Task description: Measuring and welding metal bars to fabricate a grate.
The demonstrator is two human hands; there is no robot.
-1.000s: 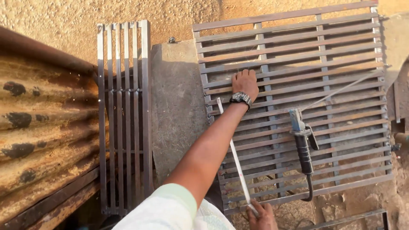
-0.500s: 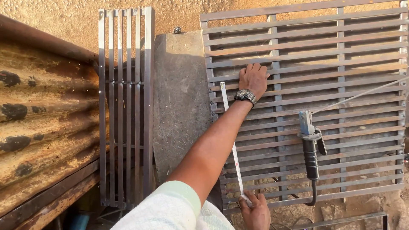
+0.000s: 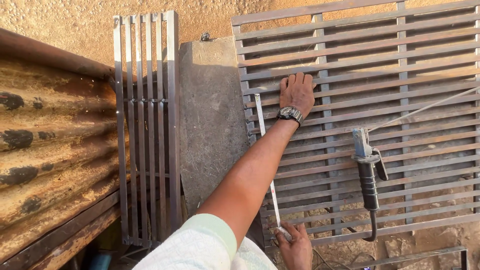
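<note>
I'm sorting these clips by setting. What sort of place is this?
Probably an outdoor metalworking or welding yard. A large steel grille lies flat over bare dirt with an angle grinder resting on it, a narrower barred frame lies nearby, and rusty corrugated sheet lies alongside.

The supporting surface is bare sandy ground (image 3: 150, 7), strewn with small stones at the lower right. A large slatted metal grille (image 3: 400, 65) lies flat on it, with its lower part over the stony ground. A concrete slab (image 3: 210, 115) rests just beside the grille's left edge. A narrower barred metal frame (image 3: 147, 125) sits to the left of the slab. Rusted corrugated sheeting (image 3: 50, 150) occupies the far left. An angle grinder (image 3: 367, 170) lies on the grille slats.
</note>
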